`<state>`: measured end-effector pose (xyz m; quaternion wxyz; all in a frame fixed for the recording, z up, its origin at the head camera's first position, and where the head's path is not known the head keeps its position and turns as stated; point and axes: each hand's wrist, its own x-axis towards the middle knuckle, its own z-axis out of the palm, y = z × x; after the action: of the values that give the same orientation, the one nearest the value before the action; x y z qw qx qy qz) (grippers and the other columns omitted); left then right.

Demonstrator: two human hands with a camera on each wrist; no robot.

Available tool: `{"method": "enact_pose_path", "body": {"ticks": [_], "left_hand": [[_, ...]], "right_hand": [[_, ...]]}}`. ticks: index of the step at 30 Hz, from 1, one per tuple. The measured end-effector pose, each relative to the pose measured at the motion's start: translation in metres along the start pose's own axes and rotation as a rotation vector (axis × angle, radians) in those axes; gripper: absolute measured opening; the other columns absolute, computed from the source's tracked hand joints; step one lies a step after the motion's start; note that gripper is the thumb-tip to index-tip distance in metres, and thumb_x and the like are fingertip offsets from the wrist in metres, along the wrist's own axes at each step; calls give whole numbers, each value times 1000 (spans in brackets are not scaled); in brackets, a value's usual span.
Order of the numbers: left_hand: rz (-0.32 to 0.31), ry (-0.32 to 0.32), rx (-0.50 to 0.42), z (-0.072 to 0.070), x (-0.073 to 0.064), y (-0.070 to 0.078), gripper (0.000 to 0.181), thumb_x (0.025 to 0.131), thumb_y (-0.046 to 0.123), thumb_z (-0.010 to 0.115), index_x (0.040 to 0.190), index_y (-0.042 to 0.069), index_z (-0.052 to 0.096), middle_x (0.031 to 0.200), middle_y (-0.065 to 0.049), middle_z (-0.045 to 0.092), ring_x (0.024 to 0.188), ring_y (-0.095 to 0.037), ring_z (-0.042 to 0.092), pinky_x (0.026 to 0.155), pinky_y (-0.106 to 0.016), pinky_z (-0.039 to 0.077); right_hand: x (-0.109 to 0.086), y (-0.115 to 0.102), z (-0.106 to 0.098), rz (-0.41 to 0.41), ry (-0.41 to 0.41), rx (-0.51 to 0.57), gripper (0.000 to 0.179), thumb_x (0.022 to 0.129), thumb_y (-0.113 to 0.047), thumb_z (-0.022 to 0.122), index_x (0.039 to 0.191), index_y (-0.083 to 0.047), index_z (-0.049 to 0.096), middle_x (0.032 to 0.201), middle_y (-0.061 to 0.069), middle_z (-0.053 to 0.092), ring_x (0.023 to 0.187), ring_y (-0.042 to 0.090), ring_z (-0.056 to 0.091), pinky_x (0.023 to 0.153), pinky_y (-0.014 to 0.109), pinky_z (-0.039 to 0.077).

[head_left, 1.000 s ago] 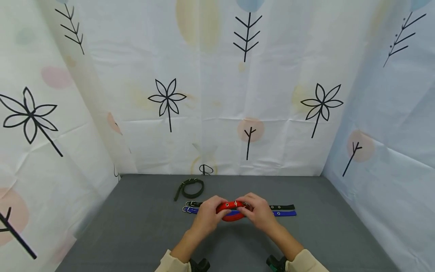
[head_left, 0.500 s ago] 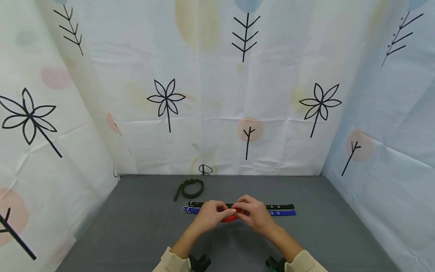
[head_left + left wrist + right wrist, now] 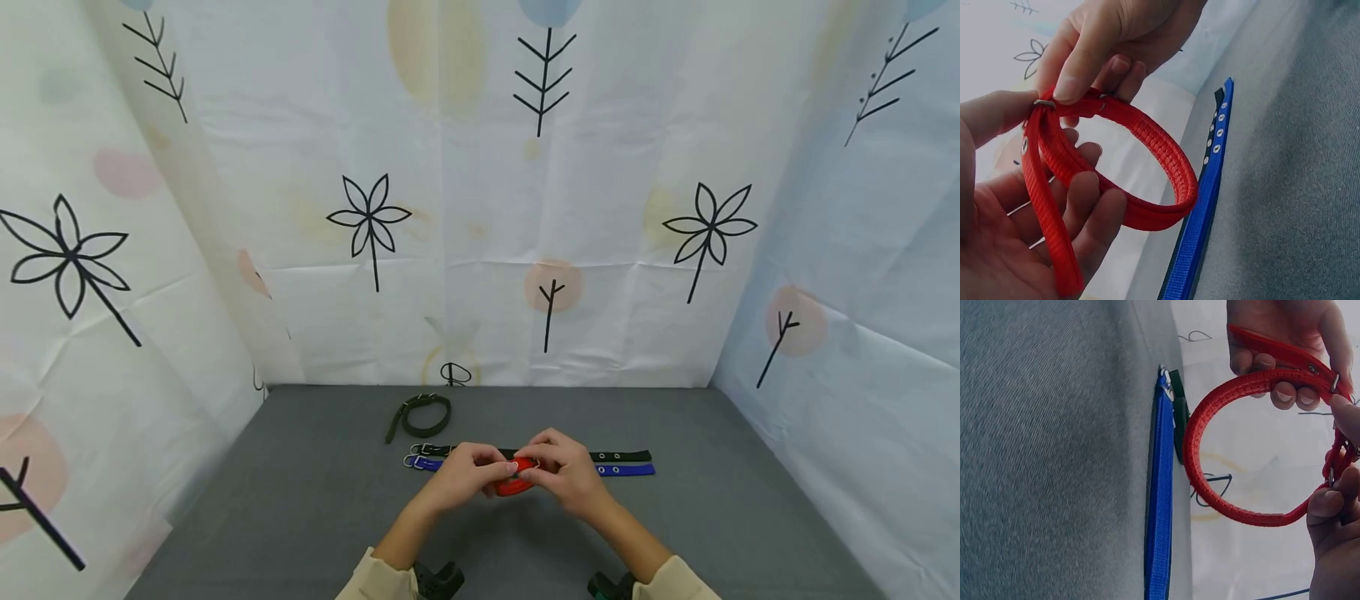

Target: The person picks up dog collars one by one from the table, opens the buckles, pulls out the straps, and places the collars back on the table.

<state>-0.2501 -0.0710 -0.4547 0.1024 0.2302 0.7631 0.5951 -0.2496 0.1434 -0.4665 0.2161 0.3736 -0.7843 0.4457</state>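
Red collar (image 3: 516, 487), bent into loop, held between 2 hands, loop hanging below fingertips toward gray table (image 3: 315, 500). Strap runs left to right along top. Left hand (image 3: 463, 478) grips it, thumb tip at metal keeper (image 3: 1044, 104); right hand (image 3: 564, 477) pinches strap just beside, to right. Loose end (image 3: 1054, 231) points left across left palm, left hand nearer. Blue strap (image 3: 630, 471), dark strap (image 3: 622, 457) lie beyond.

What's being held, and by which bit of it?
A red collar: the left grip holds its band beside the loose end; the right grip pinches it near the metal pieces.
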Motion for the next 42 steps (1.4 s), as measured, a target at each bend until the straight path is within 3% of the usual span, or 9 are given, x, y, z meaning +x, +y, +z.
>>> {"method": "enact_pose_path", "body": {"ticks": [5, 9, 15, 21, 25, 30, 38, 42], "left_hand": [[-1, -12, -61, 0, 0, 0, 23, 95, 22, 63, 91, 1, 71, 85, -20, 67, 66, -21, 62, 61, -34, 50], [3, -18, -89, -1, -1, 1, 24, 95, 21, 62, 93, -2, 70, 88, -24, 67, 69, -24, 64, 63, -35, 52], [-6, -9, -136, -2, -1, 1, 31, 95, 24, 64, 96, -7, 69, 87, -19, 67, 74, -27, 65, 71, -43, 53], [-13, 13, -149, -4, 1, -2, 35, 94, 26, 64, 95, -8, 68, 83, -12, 67, 72, -22, 63, 71, -43, 51], [-5, 39, -135, -4, 1, 0, 32, 94, 24, 64, 94, -7, 69, 83, -18, 66, 70, -22, 60, 67, -39, 50], [-6, 70, -68, -3, -1, -1, 24, 93, 21, 66, 93, -2, 72, 82, -20, 67, 66, -19, 57, 59, -32, 46], [-13, 89, 157, -1, -1, -4, 20, 90, 27, 69, 82, 9, 72, 72, 0, 64, 60, -12, 52, 54, -28, 43], [-18, 70, 200, 0, 0, -6, 20, 89, 27, 69, 79, 10, 72, 70, 1, 63, 61, -12, 54, 55, -29, 44]], "right_hand": [[4, -14, -4, 37, 25, 101, 19, 78, 5, 76, 95, -3, 73, 92, 8, 60, 64, 8, 46, 52, 25, 42], [5, -23, -6, 73, 38, 204, 17, 81, 11, 71, 96, 3, 71, 92, 15, 60, 66, 13, 51, 54, 26, 47], [-1, -9, 1, 194, 90, 297, 17, 87, 4, 69, 103, -2, 72, 95, 12, 64, 61, 14, 52, 52, 27, 47], [4, -25, 2, 333, 143, 352, 16, 89, 3, 66, 105, 7, 69, 90, 15, 64, 56, 30, 51, 51, 32, 50], [2, -17, 8, 337, 160, 363, 18, 89, 7, 64, 106, 10, 67, 89, 14, 63, 57, 33, 52, 53, 32, 50], [0, -4, 8, 256, 120, 306, 18, 88, 2, 68, 106, 3, 70, 94, 13, 65, 57, 18, 53, 52, 29, 49], [5, 3, -1, -65, -89, -64, 23, 83, -10, 77, 105, -11, 72, 101, -5, 65, 68, 3, 51, 58, 20, 47], [6, 2, -2, -132, -160, -76, 17, 87, -12, 73, 104, -12, 70, 98, -5, 63, 74, 3, 53, 61, 20, 47]]}}
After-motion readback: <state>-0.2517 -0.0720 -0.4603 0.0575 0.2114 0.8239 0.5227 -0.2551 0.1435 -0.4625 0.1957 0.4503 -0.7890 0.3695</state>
